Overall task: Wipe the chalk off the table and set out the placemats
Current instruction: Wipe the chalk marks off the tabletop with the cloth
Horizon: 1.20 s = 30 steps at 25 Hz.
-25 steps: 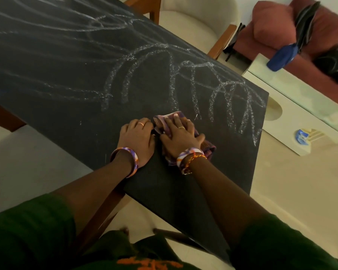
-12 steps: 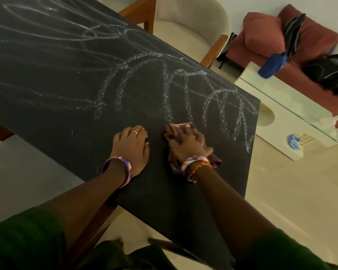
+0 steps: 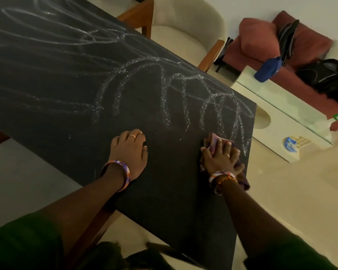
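Observation:
A black table (image 3: 70,90) fills the left and middle of the view, covered with white chalk loops (image 3: 176,88) across its far and right parts. My right hand (image 3: 220,158) presses flat on a purple patterned cloth (image 3: 213,143) near the table's right edge, just below the chalk loops. Part of the cloth sticks out beside my wrist. My left hand (image 3: 129,151) rests on the bare table surface to the left, fingers bent under, holding nothing. No placemats are in view.
A cream armchair (image 3: 187,30) stands at the table's far side. A low white glass-topped table (image 3: 281,117) sits to the right, with a red sofa (image 3: 271,43) holding a blue item and a black bag behind it. A chair back shows below the near edge.
My right hand has slid the cloth to the right, away from my left hand and toward the table's right edge. The left hand has stayed in place.

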{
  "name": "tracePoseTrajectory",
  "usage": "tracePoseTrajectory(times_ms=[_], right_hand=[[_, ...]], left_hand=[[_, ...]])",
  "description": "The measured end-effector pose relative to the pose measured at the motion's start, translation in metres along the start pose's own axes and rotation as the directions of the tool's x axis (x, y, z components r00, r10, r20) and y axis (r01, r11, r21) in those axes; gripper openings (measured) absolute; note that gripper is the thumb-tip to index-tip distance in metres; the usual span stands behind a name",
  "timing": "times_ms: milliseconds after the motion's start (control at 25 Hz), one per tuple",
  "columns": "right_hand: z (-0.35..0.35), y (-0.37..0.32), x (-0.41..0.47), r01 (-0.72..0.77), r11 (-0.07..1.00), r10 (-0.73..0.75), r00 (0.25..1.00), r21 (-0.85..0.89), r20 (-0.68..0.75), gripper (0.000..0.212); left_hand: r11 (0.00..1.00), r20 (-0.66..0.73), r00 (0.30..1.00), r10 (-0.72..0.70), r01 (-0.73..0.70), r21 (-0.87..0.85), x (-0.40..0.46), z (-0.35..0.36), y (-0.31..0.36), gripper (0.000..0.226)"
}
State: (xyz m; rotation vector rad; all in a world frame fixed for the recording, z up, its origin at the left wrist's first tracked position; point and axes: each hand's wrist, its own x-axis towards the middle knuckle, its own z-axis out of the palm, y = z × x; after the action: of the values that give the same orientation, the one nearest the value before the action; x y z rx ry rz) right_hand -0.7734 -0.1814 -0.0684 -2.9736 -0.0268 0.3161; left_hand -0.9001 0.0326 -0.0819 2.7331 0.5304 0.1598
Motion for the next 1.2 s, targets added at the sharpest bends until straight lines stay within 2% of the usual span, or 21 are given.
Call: tracePoseTrajectory(times_ms=[80,160,240,320,400,520,600,680,800,880,960,1080,1200], right_hand=[[0.017,-0.041,-0.02,0.245,0.969,-0.245,0.97,-0.032,0.012,0.07],[0.026,-0.076,-0.041,0.477,0.877,-0.474,0.879,-0.067,0.056,0.067],[0.024,-0.079,-0.036,0.543,0.836,-0.538,0.84,-0.082,0.073,0.066],[0.014,-0.048,-0.012,0.416,0.908,-0.415,0.909,-0.049,0.034,0.066],[0.001,0.003,0.009,0.194,0.981,-0.195,0.981,0.019,0.007,0.066],[-0.012,0.054,0.011,-0.03,0.998,0.031,0.999,0.053,-0.016,0.065],[-0.007,0.041,-0.001,-0.033,0.999,0.034,0.999,0.04,-0.032,0.064],[0.009,0.002,-0.02,0.135,0.991,-0.134,0.989,0.013,-0.054,0.064],[0.03,-0.064,-0.054,0.498,0.866,-0.499,0.867,-0.035,-0.012,0.062],[0.03,-0.073,-0.05,0.574,0.817,-0.574,0.819,-0.059,0.024,0.061],[0.023,-0.048,-0.02,0.479,0.877,-0.48,0.877,-0.044,-0.014,0.06],[0.0,0.023,0.027,0.207,0.978,-0.206,0.976,0.021,-0.065,0.061],[-0.013,0.053,0.042,-0.014,0.996,0.017,0.999,0.093,-0.037,0.06]], left_hand=[[1.0,0.008,1.0,-0.003,0.003,0.015,0.0,0.0,0.0,0.036],[1.0,0.02,1.0,-0.007,0.006,0.026,-0.001,-0.001,0.0,0.038],[1.0,0.024,1.0,-0.007,0.006,0.016,-0.002,-0.001,0.0,0.038],[1.0,0.011,1.0,-0.003,0.003,0.001,-0.002,-0.002,0.0,0.035],[1.0,-0.005,1.0,-0.001,0.001,0.001,-0.002,-0.001,0.0,0.034],[1.0,-0.013,1.0,-0.005,0.005,0.007,-0.002,0.0,0.001,0.033],[1.0,-0.021,1.0,-0.011,0.011,0.006,-0.001,0.0,0.001,0.031],[1.0,-0.031,0.999,-0.012,0.012,0.01,-0.002,0.0,0.002,0.03],[1.0,-0.024,1.0,-0.016,0.016,0.026,-0.002,-0.001,0.004,0.032],[0.999,-0.021,1.0,-0.02,0.021,0.026,-0.003,-0.002,0.004,0.033],[1.0,-0.023,1.0,-0.02,0.02,0.016,-0.004,-0.002,0.003,0.032],[1.0,-0.019,0.999,-0.026,0.026,-0.004,-0.005,-0.001,0.002,0.033],[0.999,-0.022,0.999,-0.042,0.041,-0.022,-0.003,0.0,0.0,0.033]])
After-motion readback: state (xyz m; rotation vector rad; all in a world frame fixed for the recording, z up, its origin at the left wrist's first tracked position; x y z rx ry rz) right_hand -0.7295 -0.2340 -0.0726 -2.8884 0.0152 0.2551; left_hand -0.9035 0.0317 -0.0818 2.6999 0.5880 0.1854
